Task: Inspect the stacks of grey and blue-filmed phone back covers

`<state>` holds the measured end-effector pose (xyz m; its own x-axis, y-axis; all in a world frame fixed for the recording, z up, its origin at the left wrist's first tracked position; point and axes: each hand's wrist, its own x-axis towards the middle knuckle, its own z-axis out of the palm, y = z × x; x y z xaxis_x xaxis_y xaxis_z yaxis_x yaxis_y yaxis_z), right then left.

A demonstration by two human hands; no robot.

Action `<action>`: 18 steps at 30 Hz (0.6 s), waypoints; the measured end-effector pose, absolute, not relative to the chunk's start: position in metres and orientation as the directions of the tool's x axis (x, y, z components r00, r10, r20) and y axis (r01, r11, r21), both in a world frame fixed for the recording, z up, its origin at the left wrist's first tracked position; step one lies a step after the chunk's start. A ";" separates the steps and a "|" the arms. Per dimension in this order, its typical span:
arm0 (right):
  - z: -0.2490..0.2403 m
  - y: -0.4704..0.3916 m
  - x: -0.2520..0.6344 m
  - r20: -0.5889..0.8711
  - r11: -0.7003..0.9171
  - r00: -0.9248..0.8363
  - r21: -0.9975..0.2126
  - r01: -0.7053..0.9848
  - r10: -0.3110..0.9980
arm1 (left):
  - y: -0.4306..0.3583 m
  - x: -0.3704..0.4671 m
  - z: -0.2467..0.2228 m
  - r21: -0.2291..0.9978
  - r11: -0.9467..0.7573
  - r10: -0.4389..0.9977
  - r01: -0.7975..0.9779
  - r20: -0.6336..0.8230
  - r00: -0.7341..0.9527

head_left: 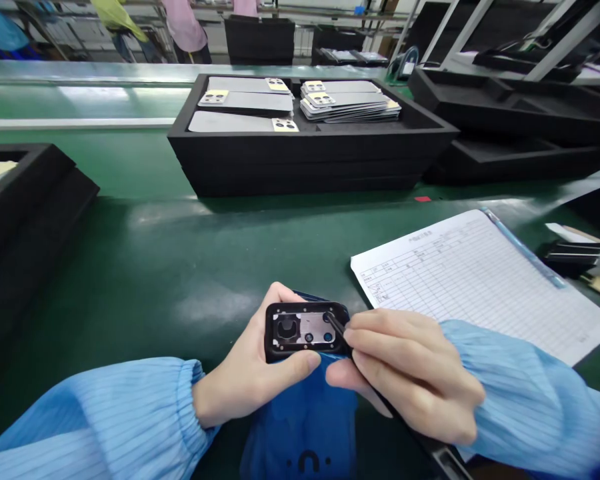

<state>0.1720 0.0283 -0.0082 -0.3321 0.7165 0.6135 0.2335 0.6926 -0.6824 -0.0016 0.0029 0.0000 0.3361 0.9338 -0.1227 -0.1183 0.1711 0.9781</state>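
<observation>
My left hand (250, 373) grips a black-framed camera panel (307, 339) by its left end, thumb along the lower edge and fingers behind. A large dark square recess and several small round lens openings show on its silvery face. Below it hangs or lies a glossy blue sheet (305, 420) with a dark curved mark near the bottom; I cannot tell whether the two are joined. In my right hand (410, 373) is a slim black pen-like tool (339, 327). Its tip touches or hovers at the panel's upper right opening; its far end sticks out under the hand.
A black tray (310, 163) with stacked grey phone covers stands ahead on the green table (180, 247). More black trays sit left (35, 207) and right (510, 110). A printed form (460, 273) on a clipboard lies right. People stand in the background.
</observation>
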 end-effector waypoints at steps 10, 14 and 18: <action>0.009 0.044 0.169 0.737 0.751 -0.157 -0.657 0.063 0.658 | 0.002 -0.003 0.000 0.967 0.222 0.904 -0.128 -0.155 0.399; 0.016 0.057 0.176 0.533 0.538 -0.270 -0.841 -0.062 0.802 | 0.002 -0.003 -0.001 0.967 0.225 0.911 -0.118 -0.166 0.378; 0.018 0.060 0.177 0.184 0.216 -0.390 -0.976 0.040 0.902 | 0.002 -0.002 -0.001 0.971 0.205 0.919 -0.122 -0.148 0.365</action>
<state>0.1767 0.0603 0.0184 -0.3902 0.9021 0.1840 0.0398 0.2162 -0.9755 -0.0024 0.0019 -0.0010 0.3653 0.9190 -0.1482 -0.1220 0.2051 0.9711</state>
